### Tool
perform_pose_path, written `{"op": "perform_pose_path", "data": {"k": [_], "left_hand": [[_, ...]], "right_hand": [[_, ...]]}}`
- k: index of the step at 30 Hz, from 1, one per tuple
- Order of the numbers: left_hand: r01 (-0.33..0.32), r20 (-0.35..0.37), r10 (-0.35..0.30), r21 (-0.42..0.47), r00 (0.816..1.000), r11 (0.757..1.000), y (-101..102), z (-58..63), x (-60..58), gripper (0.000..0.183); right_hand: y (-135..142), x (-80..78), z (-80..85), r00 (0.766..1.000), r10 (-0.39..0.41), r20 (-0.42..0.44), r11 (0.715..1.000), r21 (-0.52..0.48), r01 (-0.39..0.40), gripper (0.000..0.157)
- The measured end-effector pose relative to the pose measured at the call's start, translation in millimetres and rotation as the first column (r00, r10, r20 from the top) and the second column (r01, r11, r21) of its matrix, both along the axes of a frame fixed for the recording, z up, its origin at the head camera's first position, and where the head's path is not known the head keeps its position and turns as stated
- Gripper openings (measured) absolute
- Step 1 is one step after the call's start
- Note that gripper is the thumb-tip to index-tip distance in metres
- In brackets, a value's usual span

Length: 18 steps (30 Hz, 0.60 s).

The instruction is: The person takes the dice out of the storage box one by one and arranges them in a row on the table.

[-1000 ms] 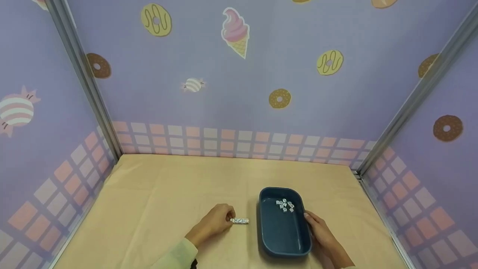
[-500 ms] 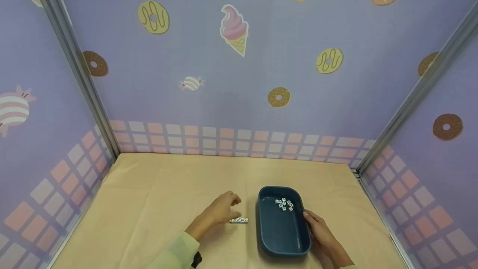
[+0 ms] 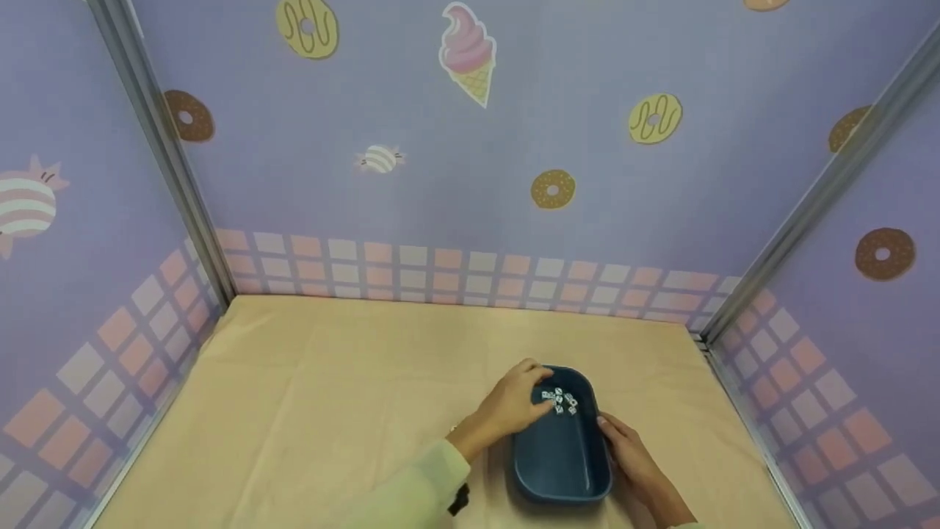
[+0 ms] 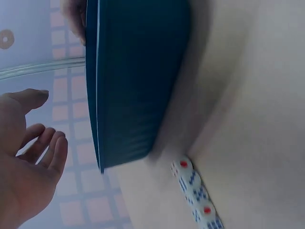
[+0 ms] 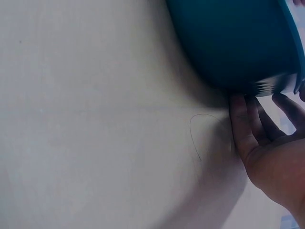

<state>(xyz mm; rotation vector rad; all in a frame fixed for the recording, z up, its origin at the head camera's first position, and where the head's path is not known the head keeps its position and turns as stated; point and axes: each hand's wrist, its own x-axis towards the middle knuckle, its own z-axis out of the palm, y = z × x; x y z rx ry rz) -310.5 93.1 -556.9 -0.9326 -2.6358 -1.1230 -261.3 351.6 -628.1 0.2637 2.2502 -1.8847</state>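
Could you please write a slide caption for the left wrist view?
The left hand hovers near a blue rounded-rectangular tray, with white cube dice lined up beside it.

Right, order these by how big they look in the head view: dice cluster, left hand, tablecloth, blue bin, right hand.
1. Tablecloth
2. Blue bin
3. Left hand and right hand: too alike to rank, the right partly hidden
4. Dice cluster

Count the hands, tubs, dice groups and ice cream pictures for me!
Hands: 2, left hand, right hand
Tubs: 1, blue tub
Dice groups: 2, dice row outside, dice bunch inside
Ice cream pictures: 1, pink ice cream
Total: 6
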Motion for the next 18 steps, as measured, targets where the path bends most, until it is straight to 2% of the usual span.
{"op": "perform_pose_path", "data": {"k": [3,6,12,18], "left_hand": [[-0.032,0.03,0.033,-0.016,0.999,0.999,16,-2.8,-3.4,0.051],[-0.058,0.058,0.062,-0.08,0.996,0.995,31,-7.6,-5.4,0.047],[-0.073,0.113,0.097,-0.199,0.989,0.977,47,-26.2,-8.0,0.034],[-0.123,0.098,0.154,-0.263,0.983,0.957,56,-41.4,-8.8,0.031]], "right_hand": [[-1,0.9,0.3,1.0,0.004,0.009,1.0,0.0,-0.004,0.059],[-1,0.9,1.3,1.0,0.01,0.007,1.0,-0.001,-0.01,0.059],[-3,1.0,1.2,1.0,0.013,-0.008,1.0,-0.013,-0.013,0.057],[-1,2.5,-0.4,1.0,0.003,-0.001,1.0,0.008,-0.003,0.058]]}}
